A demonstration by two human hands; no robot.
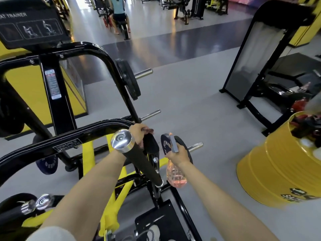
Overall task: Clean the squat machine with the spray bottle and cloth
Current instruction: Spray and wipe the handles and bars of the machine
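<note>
Nearest: black footplate (156, 221) of the squat machine (67, 136). The machine has black tubing, yellow members and a "Hammer Strength" label. A black padded handle (144, 164) with a chrome end cap rises between the forearms.

Right hand (177, 156): grip curled round the neck of the spray bottle (175, 176). The bottle has a clear body, pinkish liquid and a grey trigger head.

Left hand (138, 134): grip closed on the cloth (147, 130), held against the frame tube. Only a dark reddish patterned edge shows past the fingers.

Beyond: black weight plate (129, 79) on its peg. A yellow drum (278, 171) stands at right on the grey floor.

Far: a person (119, 13) seated at another machine.
</note>
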